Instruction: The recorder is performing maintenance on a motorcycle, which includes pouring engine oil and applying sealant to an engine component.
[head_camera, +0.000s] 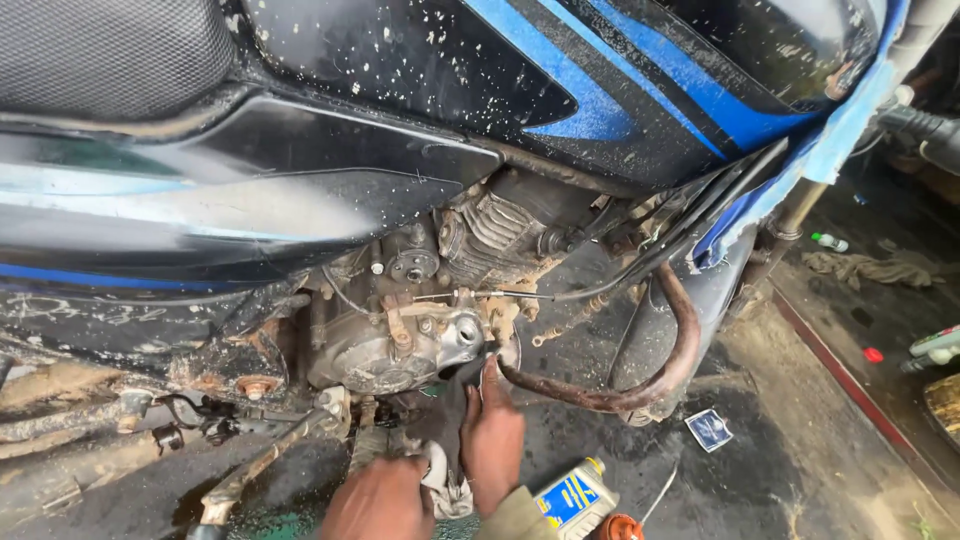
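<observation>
A black and blue motorcycle fills the view, with its muddy engine (400, 330) exposed in the middle. My right hand (492, 440) reaches up from below. Its forefinger lies against the silver engine cover (462, 330), and it pinches a dark cloth (452, 385) under the cover. My left hand (380, 500) is lower and to the left, closed around a dirty whitish rag (442, 487). A rusty exhaust pipe (640, 385) curves away just right of my right hand.
A grey oil bottle (575, 497) with a blue and yellow label stands on the wet ground beside my right wrist, with an orange cap (620, 527) next to it. A small blue packet (709, 428) lies further right. Rags and small bottles (830, 241) lie beyond a red-edged kerb.
</observation>
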